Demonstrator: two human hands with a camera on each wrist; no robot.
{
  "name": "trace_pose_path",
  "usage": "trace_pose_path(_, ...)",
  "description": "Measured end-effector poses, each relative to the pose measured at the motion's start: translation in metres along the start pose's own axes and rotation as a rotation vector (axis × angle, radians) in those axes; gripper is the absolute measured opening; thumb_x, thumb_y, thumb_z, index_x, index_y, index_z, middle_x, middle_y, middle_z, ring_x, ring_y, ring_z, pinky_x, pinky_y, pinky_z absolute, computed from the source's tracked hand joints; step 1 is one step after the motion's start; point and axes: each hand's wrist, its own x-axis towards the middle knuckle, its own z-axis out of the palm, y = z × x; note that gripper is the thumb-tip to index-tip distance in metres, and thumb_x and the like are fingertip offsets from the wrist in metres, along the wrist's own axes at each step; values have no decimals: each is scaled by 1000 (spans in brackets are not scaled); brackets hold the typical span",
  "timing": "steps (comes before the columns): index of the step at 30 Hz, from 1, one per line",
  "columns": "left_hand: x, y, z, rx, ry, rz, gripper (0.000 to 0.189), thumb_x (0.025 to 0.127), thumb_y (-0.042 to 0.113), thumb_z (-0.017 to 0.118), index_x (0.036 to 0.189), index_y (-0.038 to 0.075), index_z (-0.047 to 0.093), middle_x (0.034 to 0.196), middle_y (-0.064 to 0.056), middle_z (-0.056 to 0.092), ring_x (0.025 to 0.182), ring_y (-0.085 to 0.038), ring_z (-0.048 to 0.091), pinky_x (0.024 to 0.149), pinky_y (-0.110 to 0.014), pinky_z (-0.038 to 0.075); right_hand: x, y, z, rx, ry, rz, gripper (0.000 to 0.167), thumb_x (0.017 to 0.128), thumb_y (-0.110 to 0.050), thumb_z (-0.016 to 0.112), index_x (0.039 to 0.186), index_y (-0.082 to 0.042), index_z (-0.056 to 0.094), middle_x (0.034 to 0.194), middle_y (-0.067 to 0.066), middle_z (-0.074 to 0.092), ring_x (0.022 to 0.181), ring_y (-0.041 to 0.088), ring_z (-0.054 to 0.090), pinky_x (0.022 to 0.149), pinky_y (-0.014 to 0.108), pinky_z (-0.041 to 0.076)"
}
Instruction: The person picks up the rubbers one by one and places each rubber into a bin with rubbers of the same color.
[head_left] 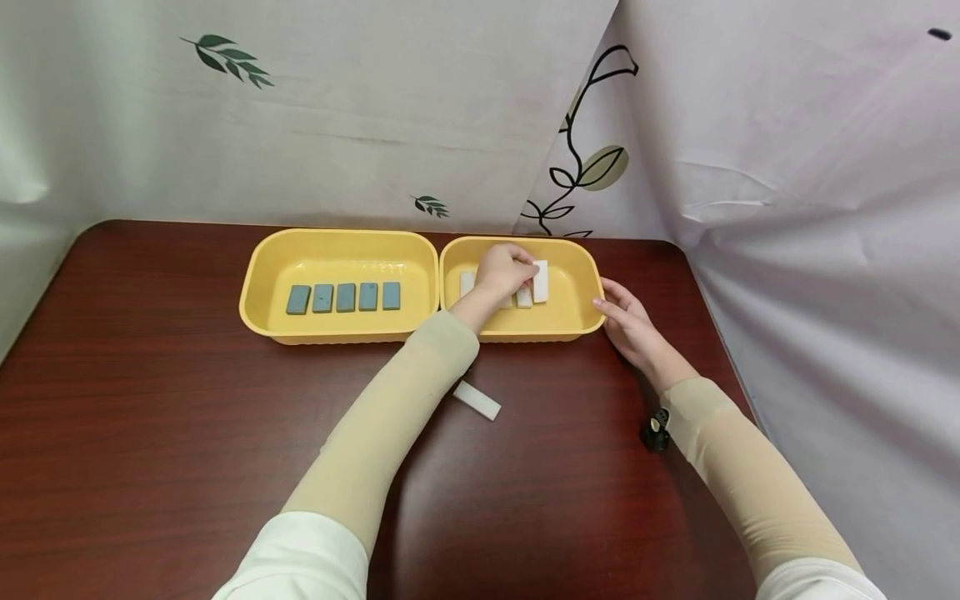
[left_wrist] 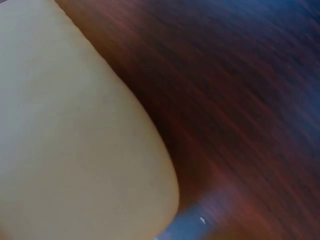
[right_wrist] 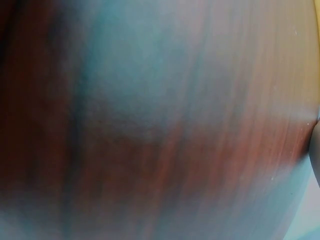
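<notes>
My left hand (head_left: 504,271) reaches into the smaller yellow tray (head_left: 577,332) on the right and pinches a white rectangular block (head_left: 541,282) between thumb and fingertips. Beside it in that tray lie other white blocks (head_left: 467,283) in a row, partly covered by the hand. At the tray's right end my right hand (head_left: 630,325) holds the rim, thumb on top and fingers along the outer wall. The left wrist view shows mostly the beige sleeve (left_wrist: 85,130); the right wrist view shows mostly tabletop, with a bit of yellow at the right edge.
A larger yellow tray (head_left: 337,337) adjoins on the left, with several grey-blue blocks (head_left: 346,297) in a row. One white block (head_left: 477,400) lies on the dark red wooden table (head_left: 187,450) in front. A small black object (head_left: 656,429) is at the right wrist. Light curtains hang behind and at the sides.
</notes>
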Motion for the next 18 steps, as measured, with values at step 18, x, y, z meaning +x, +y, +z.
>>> trace_pose_path(18,7,-6,3,222,3,92,20,103,24,71,116,10,77,114,-6,79,107,-20,74,94,-33,58,1,0,0,-3,-7,-12,35,107,5,43,136,-11,53,122,-4,67,112,8,65,97,18,52)
